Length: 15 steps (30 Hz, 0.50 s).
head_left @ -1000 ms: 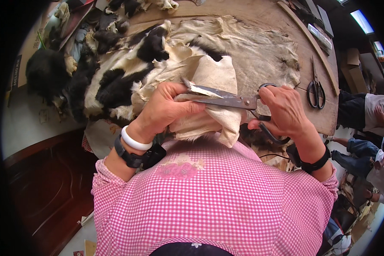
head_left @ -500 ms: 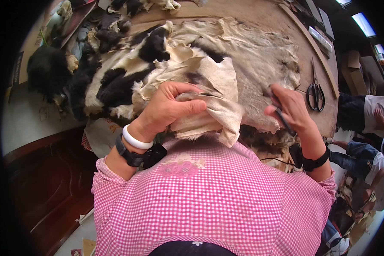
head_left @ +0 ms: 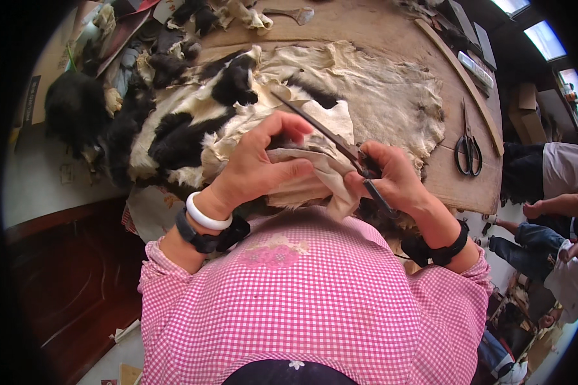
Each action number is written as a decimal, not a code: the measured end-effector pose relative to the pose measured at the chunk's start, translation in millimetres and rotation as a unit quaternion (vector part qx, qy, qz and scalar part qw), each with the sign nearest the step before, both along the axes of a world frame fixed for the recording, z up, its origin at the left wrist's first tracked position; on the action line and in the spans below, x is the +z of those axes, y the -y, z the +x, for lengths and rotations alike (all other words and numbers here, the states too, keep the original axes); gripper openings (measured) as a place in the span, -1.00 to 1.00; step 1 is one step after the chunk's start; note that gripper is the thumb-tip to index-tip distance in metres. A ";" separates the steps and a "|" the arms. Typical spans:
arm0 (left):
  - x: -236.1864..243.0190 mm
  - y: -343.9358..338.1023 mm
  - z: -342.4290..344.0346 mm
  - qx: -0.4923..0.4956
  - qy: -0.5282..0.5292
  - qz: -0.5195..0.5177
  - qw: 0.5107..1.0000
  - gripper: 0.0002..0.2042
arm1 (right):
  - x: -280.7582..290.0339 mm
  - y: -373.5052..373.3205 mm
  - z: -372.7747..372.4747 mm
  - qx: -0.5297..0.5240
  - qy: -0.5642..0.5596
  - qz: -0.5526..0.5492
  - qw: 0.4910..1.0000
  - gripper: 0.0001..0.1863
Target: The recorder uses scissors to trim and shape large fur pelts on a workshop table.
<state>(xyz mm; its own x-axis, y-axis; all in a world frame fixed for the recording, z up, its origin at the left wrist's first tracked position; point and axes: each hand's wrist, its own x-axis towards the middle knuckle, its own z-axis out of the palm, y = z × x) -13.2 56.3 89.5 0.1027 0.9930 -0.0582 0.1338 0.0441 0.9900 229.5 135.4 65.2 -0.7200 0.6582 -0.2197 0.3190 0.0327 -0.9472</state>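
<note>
While left hand (head_left: 263, 168) pinches hide (head_left: 315, 176), scissors (head_left: 327, 135) cut.

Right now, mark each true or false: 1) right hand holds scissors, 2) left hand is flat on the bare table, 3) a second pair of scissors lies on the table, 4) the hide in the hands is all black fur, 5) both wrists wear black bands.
1) True: the right hand has its grip on the scissors, blades pointing up and left.
2) False: the left hand grips the pale hide piece.
3) True: spare scissors lie on the table, to the right.
4) False: its visible side is pale and bare.
5) True; the left also has a white bangle.
</note>
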 end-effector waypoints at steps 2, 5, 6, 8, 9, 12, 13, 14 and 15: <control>-0.7 0.5 -3.4 0.031 -0.073 0.095 0.992 -0.73 | -4.6 0.5 -1.4 -0.007 -0.014 -0.043 0.999 -0.74; 2.7 2.9 -13.2 -0.013 -0.303 0.252 0.919 -0.73 | 8.1 0.8 -4.8 -0.004 -0.009 -0.054 0.998 -0.80; 1.1 4.2 -16.0 -0.010 -0.303 0.252 0.919 -0.73 | 8.9 1.5 -4.9 -0.012 -0.028 -0.064 0.997 -0.78; -5.8 5.9 -21.1 0.000 -0.369 0.278 0.887 -0.72 | 7.8 1.6 -5.6 -0.007 -0.024 -0.014 1.000 -0.78; -8.0 7.7 -21.2 0.002 -0.370 0.277 0.886 -0.72 | 6.2 1.3 -6.3 -0.006 -0.020 0.035 0.999 -0.77; -12.7 16.7 -16.5 0.098 -0.345 0.248 0.900 -0.73 | -2.2 2.9 -6.8 -0.040 -0.024 -0.014 0.999 -0.76; -13.5 19.2 -14.9 0.123 -0.354 0.297 0.878 -0.73 | -2.9 2.9 -7.0 -0.040 -0.025 -0.014 0.999 -0.76; -14.7 21.8 -14.2 0.149 -0.363 0.346 0.852 -0.72 | -3.1 3.6 -7.4 -0.038 -0.035 0.006 0.999 -0.75; -17.9 22.6 -15.2 0.129 -0.361 0.380 0.842 -0.69 | -2.9 4.3 -7.6 -0.036 -0.046 0.026 0.998 -0.75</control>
